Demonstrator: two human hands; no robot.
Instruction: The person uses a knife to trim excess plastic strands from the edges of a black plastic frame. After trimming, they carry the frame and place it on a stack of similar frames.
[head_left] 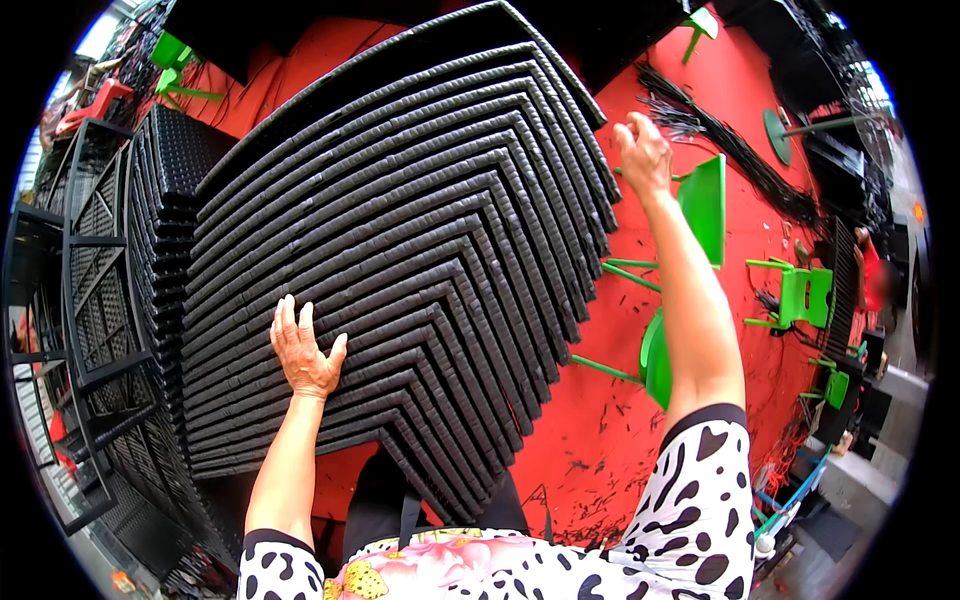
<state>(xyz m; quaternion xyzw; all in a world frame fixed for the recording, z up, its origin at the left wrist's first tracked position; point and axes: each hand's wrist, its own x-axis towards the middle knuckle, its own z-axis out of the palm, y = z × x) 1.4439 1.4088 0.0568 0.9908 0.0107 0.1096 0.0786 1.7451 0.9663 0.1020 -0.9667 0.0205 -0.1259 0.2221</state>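
On black panels [395, 235], left fingers [289, 318] spread, right fingers [642, 127] curled beside, contact unclear

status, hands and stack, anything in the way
Left hand spread on black ribbed stack; right hand by its right edge; green chairs close on right.

We look down on a red floor [735, 330], with small dark scraps [578, 466] scattered over its near right part. On the right we see green chairs [805, 297], and farther off a long bundle of black strips [745, 150] lies beside a pole stand with a round green base [776, 137]. At the far right we notice a person in red [873, 280]. On our left stand dark angular frames [97, 241]; another green chair [170, 52] shows far left.
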